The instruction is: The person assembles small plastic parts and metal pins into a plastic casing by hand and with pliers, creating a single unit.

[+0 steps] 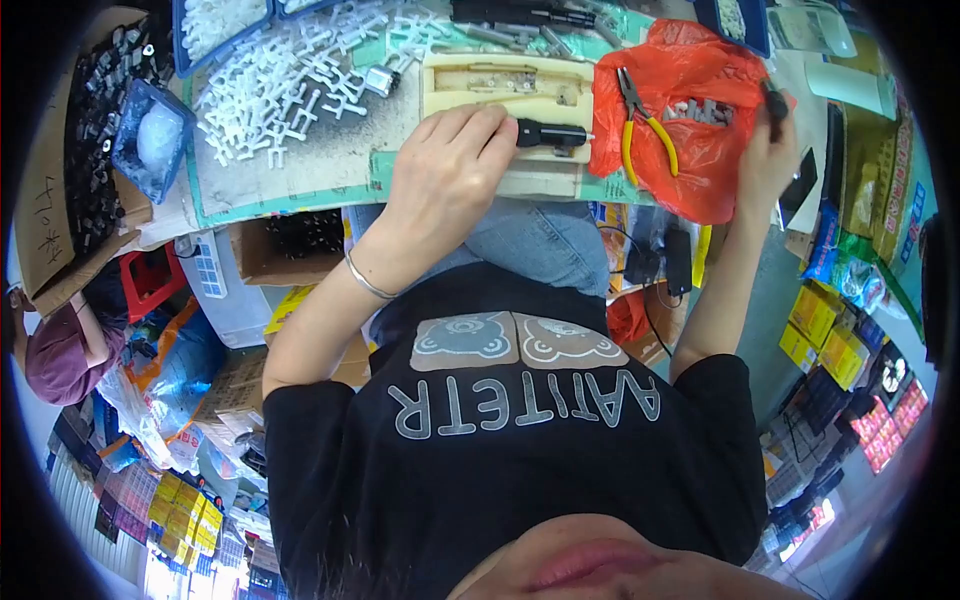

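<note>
My left hand is closed on the near end of a black cylindrical piece, which lies along a cream-coloured block fixture. A thin pale tip sticks out at the piece's right end. Off to the right, my right hand pinches a small black part beside a red plastic bag. Pliers with yellow handles rest on that bag, jaws pointing away from me. Several small grey parts lie in its fold. The fingertips of my left hand are partly hidden.
White branched plastic pieces are heaped at the left of the table, near a shiny metal part. A blue tray and a carton of black parts stand further left. Black and grey tubes lie at the back.
</note>
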The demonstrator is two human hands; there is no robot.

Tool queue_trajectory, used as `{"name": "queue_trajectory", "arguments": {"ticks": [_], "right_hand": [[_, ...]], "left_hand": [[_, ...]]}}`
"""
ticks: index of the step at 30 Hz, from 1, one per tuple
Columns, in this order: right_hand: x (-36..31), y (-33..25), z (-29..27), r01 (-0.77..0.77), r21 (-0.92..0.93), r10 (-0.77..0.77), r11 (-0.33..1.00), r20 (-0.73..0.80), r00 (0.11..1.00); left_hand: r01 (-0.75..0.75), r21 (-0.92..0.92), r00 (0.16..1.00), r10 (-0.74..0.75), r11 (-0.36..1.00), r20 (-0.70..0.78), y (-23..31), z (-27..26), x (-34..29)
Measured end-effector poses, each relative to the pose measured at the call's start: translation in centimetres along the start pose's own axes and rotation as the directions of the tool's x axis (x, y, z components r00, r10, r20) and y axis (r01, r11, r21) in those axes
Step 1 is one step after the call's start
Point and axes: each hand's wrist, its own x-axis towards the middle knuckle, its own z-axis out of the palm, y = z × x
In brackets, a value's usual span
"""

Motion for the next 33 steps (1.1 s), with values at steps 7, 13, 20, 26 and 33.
{"name": "queue_trajectory", "arguments": {"ticks": [7, 13, 20, 26, 33], "right_hand": [[-6.5, -12.5, -3.4, 0.329, 0.47, -0.474, 0.819, 0.232, 0.849], [-6.7, -13.0, -3.6, -0.093, 0.468, -0.145, 0.879, 0.448, 0.882], [-6.5, -13.4, -3.6, -0.111, 0.428, -0.143, 0.897, 0.518, 0.843], [-7.3, -14.0, -2.1, 0.248, 0.453, -0.449, 0.856, 0.417, 0.79], [-8.0, -14.1, -1.3, 0.209, 0.45, -0.424, 0.868, 0.455, 0.783]], "left_hand": [[-0.12, 0.403, 0.993, 0.116, 0.907, 0.034, 1.0, 0.8, 0.1], [-0.1, 0.331, 0.994, 0.083, 0.939, 0.064, 1.2, 0.5, 0.5], [-0.09, 0.339, 0.995, 0.095, 0.936, 0.002, 0.7, 1.1, 0.0], [-0.087, 0.364, 0.996, 0.078, 0.927, 0.039, 1.5, 0.5, 0.0], [-0.138, 0.439, 0.986, 0.164, 0.888, -0.022, 1.2, 1.4, -0.4]]}}
